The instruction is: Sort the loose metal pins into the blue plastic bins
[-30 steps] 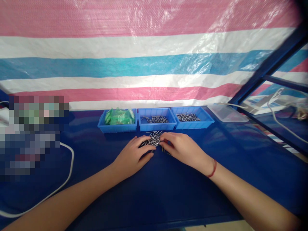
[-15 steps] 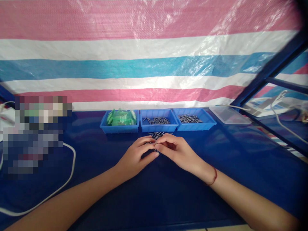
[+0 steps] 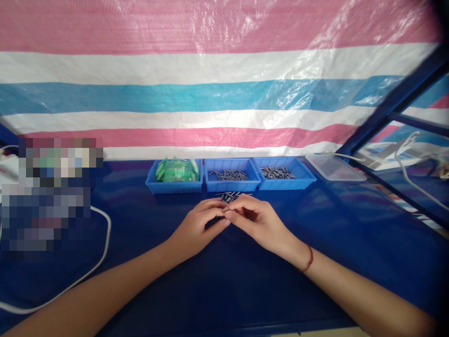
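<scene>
From my seat the biggest thing in view is the striped tarp (image 3: 210, 93), pink, white and blue, hanging behind the whole bench. Below it runs the dark blue surface (image 3: 224, 290), with a blue frame bar (image 3: 386, 107) slanting up on the right and a white cable (image 3: 101, 248) curving over the left part. A clear plastic tray (image 3: 335, 174) sits at the back right, just beside a row of three blue bins. The left bin (image 3: 174, 187) holds green packets (image 3: 177, 171), while the middle bin (image 3: 231, 186) and the right bin (image 3: 286, 184) each hold small metal pins.

Both forearms come in from the near edge and meet in front of the middle bin. The left hand (image 3: 198, 224) and the right hand (image 3: 259, 220) rest low on the surface, their fingertips touching each other. Each grip is closed to a pinch, thumb against forefinger. I cannot tell whether a pin sits between them, as it is too small to see.

The loose pile of pins (image 3: 228, 196) lies on the surface between the middle bin and the hands, just beyond the pinched fingertips and partly hidden by them. A thin red cord (image 3: 310, 257) circles the right wrist
</scene>
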`<action>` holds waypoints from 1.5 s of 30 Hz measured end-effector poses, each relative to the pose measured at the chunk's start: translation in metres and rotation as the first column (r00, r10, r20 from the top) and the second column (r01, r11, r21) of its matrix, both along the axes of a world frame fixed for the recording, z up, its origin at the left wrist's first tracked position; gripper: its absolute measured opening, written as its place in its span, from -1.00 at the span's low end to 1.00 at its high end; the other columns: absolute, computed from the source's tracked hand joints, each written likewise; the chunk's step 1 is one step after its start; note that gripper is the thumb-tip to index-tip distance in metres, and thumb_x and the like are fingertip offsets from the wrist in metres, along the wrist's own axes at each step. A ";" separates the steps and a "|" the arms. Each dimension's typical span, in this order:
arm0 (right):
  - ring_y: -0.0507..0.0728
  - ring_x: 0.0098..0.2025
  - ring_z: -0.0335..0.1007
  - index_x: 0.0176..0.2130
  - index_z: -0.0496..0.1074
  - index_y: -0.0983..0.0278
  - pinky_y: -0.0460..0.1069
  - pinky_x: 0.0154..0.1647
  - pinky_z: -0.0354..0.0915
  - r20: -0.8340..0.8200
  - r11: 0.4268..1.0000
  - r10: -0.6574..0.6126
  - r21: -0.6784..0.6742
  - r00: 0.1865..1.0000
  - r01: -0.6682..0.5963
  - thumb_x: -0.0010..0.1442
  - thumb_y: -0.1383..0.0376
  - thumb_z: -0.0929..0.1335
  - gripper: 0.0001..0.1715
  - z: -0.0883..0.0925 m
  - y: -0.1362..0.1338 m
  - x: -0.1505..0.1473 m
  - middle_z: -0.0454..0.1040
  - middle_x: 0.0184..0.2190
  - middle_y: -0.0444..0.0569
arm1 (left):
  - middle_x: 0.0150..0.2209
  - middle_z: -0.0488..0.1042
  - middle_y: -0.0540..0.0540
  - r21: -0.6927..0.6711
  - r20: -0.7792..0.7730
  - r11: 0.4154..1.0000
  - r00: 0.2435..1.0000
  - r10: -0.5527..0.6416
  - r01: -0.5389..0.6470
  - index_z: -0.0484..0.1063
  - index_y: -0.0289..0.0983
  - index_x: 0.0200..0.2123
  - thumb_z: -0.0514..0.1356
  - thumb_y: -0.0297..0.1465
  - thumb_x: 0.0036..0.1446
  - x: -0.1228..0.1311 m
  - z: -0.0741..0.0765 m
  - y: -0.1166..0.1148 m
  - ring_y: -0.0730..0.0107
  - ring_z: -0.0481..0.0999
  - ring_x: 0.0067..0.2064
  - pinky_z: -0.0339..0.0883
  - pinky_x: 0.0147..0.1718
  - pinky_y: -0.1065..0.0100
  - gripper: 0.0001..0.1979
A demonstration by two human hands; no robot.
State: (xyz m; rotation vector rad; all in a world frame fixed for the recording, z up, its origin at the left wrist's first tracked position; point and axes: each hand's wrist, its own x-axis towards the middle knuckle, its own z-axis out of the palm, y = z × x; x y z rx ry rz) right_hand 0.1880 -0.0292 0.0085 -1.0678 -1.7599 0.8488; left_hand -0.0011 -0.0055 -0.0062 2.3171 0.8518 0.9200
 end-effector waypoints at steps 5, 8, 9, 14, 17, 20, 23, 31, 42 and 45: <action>0.06 -0.40 0.29 -0.31 0.52 0.22 -0.02 -0.42 0.24 0.009 1.000 -0.001 0.007 1.000 0.001 0.19 0.17 0.34 -0.80 0.001 -0.001 -0.001 0.44 -0.42 -0.06 | -0.07 0.50 -0.14 0.006 0.011 1.000 1.000 0.026 -0.026 0.48 -0.23 -0.27 0.15 -0.35 0.20 0.000 0.001 0.000 0.24 0.44 0.05 0.33 0.05 0.17 -0.87; 0.08 -0.37 0.32 -0.28 0.53 0.21 -0.02 -0.39 0.26 0.002 1.000 -0.002 0.013 1.000 0.002 0.19 0.16 0.34 -0.79 0.001 0.000 0.001 0.45 -0.41 -0.05 | -0.10 0.50 -0.14 -0.005 0.023 0.998 0.998 0.061 -0.061 0.47 -0.23 -0.29 0.16 -0.34 0.19 0.001 0.003 -0.001 0.25 0.45 0.02 0.33 0.03 0.19 -0.88; 0.08 -0.37 0.32 -0.26 0.53 0.21 -0.02 -0.38 0.26 -0.004 1.000 -0.004 0.013 1.000 0.004 0.19 0.16 0.34 -0.78 0.001 0.000 0.001 0.44 -0.41 -0.05 | -0.11 0.49 -0.13 -0.012 0.030 0.997 0.997 0.075 -0.074 0.46 -0.23 -0.29 0.16 -0.34 0.19 0.001 0.003 -0.001 0.26 0.46 0.00 0.34 0.02 0.20 -0.89; 0.03 -0.47 0.20 -0.24 0.52 0.21 -0.05 -0.45 0.21 -0.029 1.000 -0.017 -0.012 0.999 0.016 0.19 0.13 0.33 -0.75 -0.001 0.004 0.006 0.30 -0.50 -0.12 | -0.16 0.48 -0.10 -0.056 0.063 0.992 0.992 0.112 -0.109 0.42 -0.23 -0.27 0.15 -0.37 0.20 0.002 0.007 -0.002 0.33 0.48 -0.09 0.34 -0.04 0.26 -0.92; 0.01 -0.50 0.16 -0.25 0.51 0.22 -0.06 -0.47 0.18 -0.034 0.999 -0.015 -0.031 0.999 0.014 0.19 0.15 0.34 -0.77 -0.003 0.006 0.007 0.26 -0.52 -0.14 | -0.18 0.46 -0.10 -0.063 0.074 0.991 0.990 0.119 -0.114 0.41 -0.23 -0.27 0.13 -0.38 0.21 0.001 0.009 -0.003 0.34 0.47 -0.11 0.34 -0.06 0.28 -0.92; 0.01 -0.51 0.15 -0.27 0.49 0.23 -0.06 -0.48 0.17 -0.022 1.000 -0.008 -0.026 1.000 0.007 0.18 0.16 0.34 -0.79 -0.003 0.006 0.008 0.26 -0.52 -0.15 | -0.20 0.45 -0.09 -0.064 0.083 0.991 0.989 0.123 -0.118 0.40 -0.24 -0.27 0.13 -0.39 0.22 0.000 0.009 -0.002 0.35 0.46 -0.13 0.33 -0.08 0.30 -0.93; 0.00 -0.51 0.16 -0.32 0.47 0.24 -0.07 -0.49 0.17 0.031 1.000 -0.012 0.016 0.999 0.011 0.19 0.19 0.34 -0.82 -0.001 0.005 0.007 0.27 -0.52 -0.14 | -0.21 0.45 -0.09 -0.060 0.083 0.991 0.989 0.125 -0.120 0.39 -0.24 -0.26 0.12 -0.40 0.22 0.000 0.009 -0.003 0.35 0.45 -0.13 0.32 -0.09 0.31 -0.93; 0.05 -0.40 0.31 -0.40 0.44 0.27 -0.05 -0.41 0.24 0.112 0.978 -0.146 0.164 0.983 0.127 0.22 0.21 0.30 -0.77 0.009 0.013 0.022 0.41 -0.44 -0.05 | -0.28 0.40 -0.05 0.079 -0.069 0.979 0.979 0.194 -0.189 0.30 -0.25 -0.24 0.15 -0.37 0.17 0.000 0.010 -0.005 0.36 0.40 -0.23 0.29 -0.21 0.32 -0.89; 0.08 -0.48 0.30 -0.16 0.47 0.32 -0.02 -0.42 0.20 0.313 0.720 -0.694 0.327 0.648 0.612 0.10 0.17 0.35 -0.66 0.012 0.057 0.098 0.40 -0.47 -0.08 | -0.26 0.42 -0.06 0.208 -0.488 0.977 0.862 0.139 -0.040 0.41 -0.24 -0.25 0.16 -0.14 0.15 -0.005 0.009 -0.003 0.31 0.44 -0.27 0.25 -0.27 0.30 -0.72; 0.08 -0.47 0.32 -0.15 0.45 0.32 -0.03 -0.41 0.21 0.315 0.757 -0.653 0.295 0.689 0.583 0.11 0.19 0.34 -0.66 0.009 0.055 0.089 0.40 -0.49 -0.09 | -0.25 0.44 -0.05 0.212 -0.482 0.976 0.864 0.147 -0.047 0.42 -0.22 -0.23 0.12 -0.18 0.21 -0.004 0.006 -0.003 0.32 0.46 -0.25 0.26 -0.26 0.32 -0.76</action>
